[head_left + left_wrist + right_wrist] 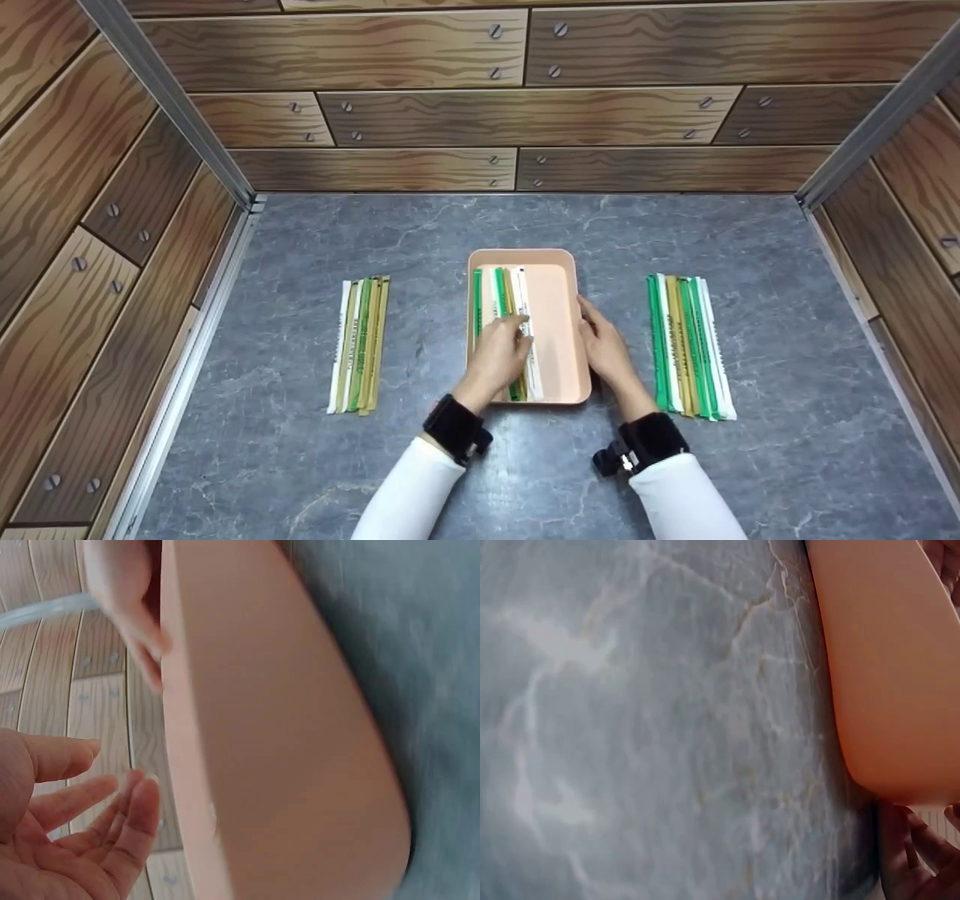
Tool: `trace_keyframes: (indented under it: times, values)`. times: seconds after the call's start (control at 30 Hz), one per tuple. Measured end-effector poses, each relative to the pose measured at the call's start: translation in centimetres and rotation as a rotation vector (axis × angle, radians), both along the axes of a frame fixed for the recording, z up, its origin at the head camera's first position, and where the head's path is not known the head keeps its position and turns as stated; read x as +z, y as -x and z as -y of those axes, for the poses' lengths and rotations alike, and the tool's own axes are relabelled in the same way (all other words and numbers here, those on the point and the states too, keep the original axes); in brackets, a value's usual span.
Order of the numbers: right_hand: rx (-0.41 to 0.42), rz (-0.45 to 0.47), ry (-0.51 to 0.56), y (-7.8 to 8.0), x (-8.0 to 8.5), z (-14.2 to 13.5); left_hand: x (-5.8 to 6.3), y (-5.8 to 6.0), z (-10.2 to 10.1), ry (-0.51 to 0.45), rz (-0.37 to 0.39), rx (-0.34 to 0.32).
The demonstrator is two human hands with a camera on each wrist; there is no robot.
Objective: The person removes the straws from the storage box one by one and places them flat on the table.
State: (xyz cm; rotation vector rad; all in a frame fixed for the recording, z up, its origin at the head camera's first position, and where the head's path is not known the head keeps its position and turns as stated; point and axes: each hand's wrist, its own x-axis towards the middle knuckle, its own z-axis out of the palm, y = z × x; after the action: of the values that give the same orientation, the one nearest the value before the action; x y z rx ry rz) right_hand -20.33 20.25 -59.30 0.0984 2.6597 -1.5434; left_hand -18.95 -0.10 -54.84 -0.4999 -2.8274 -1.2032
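Note:
A peach tray point(555, 345) stands mid-table, with several long, slim stick packets in green, white and gold lying lengthwise in its left half. My left hand point(499, 356) is over these packets, close to the rightmost white stick packet point(535, 379). In the left wrist view its fingers point(139, 825) are loosely bent, thumb apart, with nothing between them. My right hand point(606, 351) holds the tray's right side. Up close in the right wrist view, its fingers point(900, 847) meet the outer wall and the thumb is by the rim. My left hand covers part of the packets.
A row of white, gold and green stick packets point(361, 345) lies left of the tray. Another row point(686, 345) lies to the right, beyond my right forearm. Wood-patterned walls point(450, 116) bound the grey marbled table point(420, 225) at the back and both sides.

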Motion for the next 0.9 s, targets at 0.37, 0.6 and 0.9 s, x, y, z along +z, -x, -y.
trace_keyframes:
  times: [0.37, 0.6, 0.9]
  values:
    - [0.001, -0.025, 0.006, 0.0, -0.1, 0.0, -1.7, -0.5, -1.7, 0.203, 0.119, -0.059]
    - [0.001, -0.018, 0.003, 0.0, -0.2, -0.1, -2.1, -0.8, -1.9, 0.283, 0.029, -0.138]
    - [-0.004, 0.003, -0.009, 0.1, -0.3, -0.1, -2.9, -0.7, -2.6, 0.434, -0.037, -0.138]
